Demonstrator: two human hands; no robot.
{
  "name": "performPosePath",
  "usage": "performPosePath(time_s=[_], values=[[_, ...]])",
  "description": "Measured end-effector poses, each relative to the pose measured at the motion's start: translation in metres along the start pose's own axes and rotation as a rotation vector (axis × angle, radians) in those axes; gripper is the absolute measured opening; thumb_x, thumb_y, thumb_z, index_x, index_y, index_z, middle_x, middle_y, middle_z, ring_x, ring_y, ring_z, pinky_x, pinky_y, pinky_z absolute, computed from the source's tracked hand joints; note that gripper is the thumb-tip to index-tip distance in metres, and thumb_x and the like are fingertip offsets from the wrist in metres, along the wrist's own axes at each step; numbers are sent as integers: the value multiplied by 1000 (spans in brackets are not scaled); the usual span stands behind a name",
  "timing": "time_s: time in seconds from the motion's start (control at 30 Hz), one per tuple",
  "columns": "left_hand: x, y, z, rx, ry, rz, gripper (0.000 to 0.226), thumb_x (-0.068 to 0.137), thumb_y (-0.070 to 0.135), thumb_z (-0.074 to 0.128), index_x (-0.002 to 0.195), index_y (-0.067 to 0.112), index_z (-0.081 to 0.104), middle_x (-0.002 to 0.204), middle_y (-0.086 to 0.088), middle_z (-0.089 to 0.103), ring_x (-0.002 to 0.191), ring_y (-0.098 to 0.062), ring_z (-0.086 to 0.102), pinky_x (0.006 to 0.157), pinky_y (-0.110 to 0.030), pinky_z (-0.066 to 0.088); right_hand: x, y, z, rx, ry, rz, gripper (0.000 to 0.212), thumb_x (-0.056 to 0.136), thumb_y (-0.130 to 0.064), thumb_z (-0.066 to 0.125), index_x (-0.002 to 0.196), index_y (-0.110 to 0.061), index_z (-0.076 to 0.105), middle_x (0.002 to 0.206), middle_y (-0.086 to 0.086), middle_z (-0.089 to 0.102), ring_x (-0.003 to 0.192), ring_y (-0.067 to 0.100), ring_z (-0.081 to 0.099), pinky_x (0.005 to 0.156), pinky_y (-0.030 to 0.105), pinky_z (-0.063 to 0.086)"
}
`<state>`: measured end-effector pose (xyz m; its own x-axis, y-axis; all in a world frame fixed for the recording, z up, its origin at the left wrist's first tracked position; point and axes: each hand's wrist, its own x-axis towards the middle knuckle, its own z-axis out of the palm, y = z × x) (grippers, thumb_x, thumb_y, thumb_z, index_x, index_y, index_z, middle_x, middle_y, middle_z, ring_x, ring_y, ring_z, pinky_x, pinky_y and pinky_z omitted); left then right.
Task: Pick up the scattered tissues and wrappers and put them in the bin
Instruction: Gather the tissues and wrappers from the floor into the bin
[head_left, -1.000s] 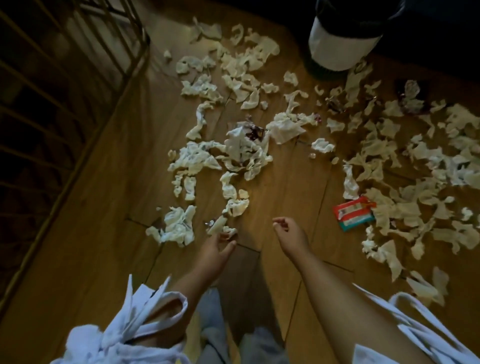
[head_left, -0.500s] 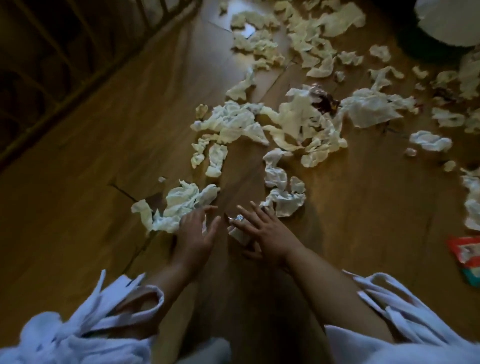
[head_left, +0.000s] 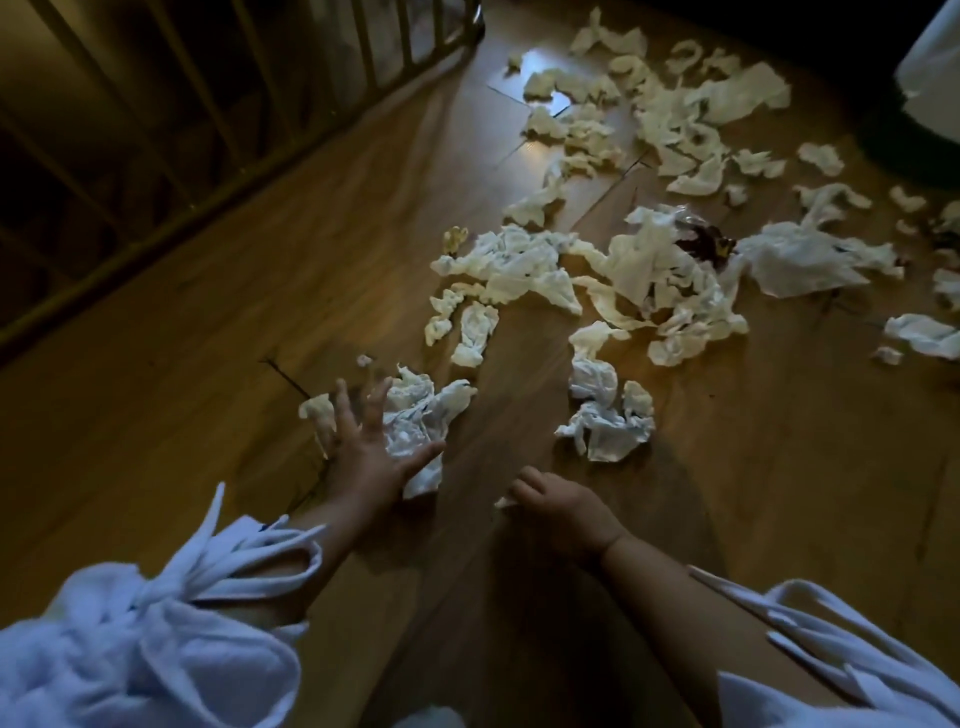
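Step in hand: gathering. My left hand (head_left: 366, 460) has its fingers (head_left: 343, 410) apart, touching the crumpled tissue (head_left: 415, 421) beneath them. My right hand (head_left: 563, 512) curls round a small scrap (head_left: 503, 502). Next, likely: close the left fingers on the tissue, then carry both to the bin (head_left: 930, 67), well ahead-right of them.

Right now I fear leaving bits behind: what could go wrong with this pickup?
1. The left hand is spread over only part of the tissue, so its torn ends could be left on the floor.
2. The scrap barely shows from the right hand and could slip out on the way to the far bin.
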<state>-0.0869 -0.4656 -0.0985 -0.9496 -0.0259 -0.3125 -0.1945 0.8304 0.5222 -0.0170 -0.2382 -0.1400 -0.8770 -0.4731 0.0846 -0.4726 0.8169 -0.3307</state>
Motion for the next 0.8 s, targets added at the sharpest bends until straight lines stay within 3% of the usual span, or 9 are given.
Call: performPosePath(time_s=[0.07, 0.17, 0.3, 0.4, 0.53, 0.6, 0.67, 0.73, 0.8], values=[[11, -2, 1, 9, -61, -76, 108, 56, 71, 66, 140, 55, 0, 152, 5, -31, 143, -37, -13, 112, -62, 15, 3, 1, -10, 11, 65, 29, 20, 86, -36, 44, 78, -20, 53, 71, -4, 56, 48, 8, 49, 40, 17, 36], [19, 2, 7, 79, -110, -112, 108, 58, 71, 66, 142, 50, 2, 157, -1, -15, 143, -39, -3, 112, -58, 17, -1, 10, -19, 36, 130, 55, 19, 87, -37, 47, 76, -22, 51, 66, -5, 54, 47, 6, 47, 40, 17, 40], [15, 5, 25, 215, -58, 80, 76, 75, 53, 66, 140, 42, 26, 150, -2, 15, 134, -30, 16, 108, -48, 30, -15, 20, -23, 187, 225, 325, 22, 90, -40, 48, 82, -21, 54, 72, -7, 55, 57, 6, 51, 49, 22, 48], [7, 4, 32, 239, -78, 198, 49, 86, 31, 60, 131, 33, 42, 138, -1, 34, 126, -23, 28, 101, -36, 34, -23, 25, -31, 416, 363, 632, 13, 91, -27, 55, 101, -21, 61, 91, -9, 59, 80, 7, 60, 67, 16, 46], [9, 8, 27, 132, -88, 321, 25, 89, 28, 56, 113, 20, 58, 112, -2, 58, 103, -18, 49, 82, -28, 38, -9, 53, -41, 343, 559, 770, 19, 94, -19, 50, 105, -12, 63, 98, 6, 60, 90, 21, 58, 69, 18, 39], [10, 12, 22, 78, -83, 349, 18, 87, 33, 56, 101, 23, 61, 98, 1, 61, 91, -17, 54, 80, -35, 46, 4, 67, -41, 263, 515, 844, 26, 94, -26, 46, 105, -12, 64, 106, 13, 55, 102, 30, 50, 76, 27, 37], [9, 18, 17, 42, -85, 348, 17, 88, 36, 55, 93, 21, 62, 90, 1, 59, 85, -16, 54, 77, -37, 49, 15, 75, -36, 291, 333, 942, 30, 94, -36, 46, 117, -22, 61, 133, 9, 41, 128, 33, 31, 96, 38, 36], [7, 23, 14, -49, -77, 319, 26, 88, 40, 54, 88, 17, 66, 84, 0, 58, 78, -16, 55, 70, -35, 50, 16, 72, -28, 305, 166, 911, 43, 90, -48, 47, 131, -35, 47, 153, -3, 17, 143, 28, 2, 114, 46, 13], [8, 23, 12, -155, -52, 271, 28, 87, 39, 57, 84, 14, 70, 81, 1, 57, 76, -15, 56, 65, -34, 50, 9, 64, -16, 186, 24, 812, 54, 87, -57, 45, 137, -41, 34, 156, -6, 8, 145, 23, -9, 115, 45, -4]])
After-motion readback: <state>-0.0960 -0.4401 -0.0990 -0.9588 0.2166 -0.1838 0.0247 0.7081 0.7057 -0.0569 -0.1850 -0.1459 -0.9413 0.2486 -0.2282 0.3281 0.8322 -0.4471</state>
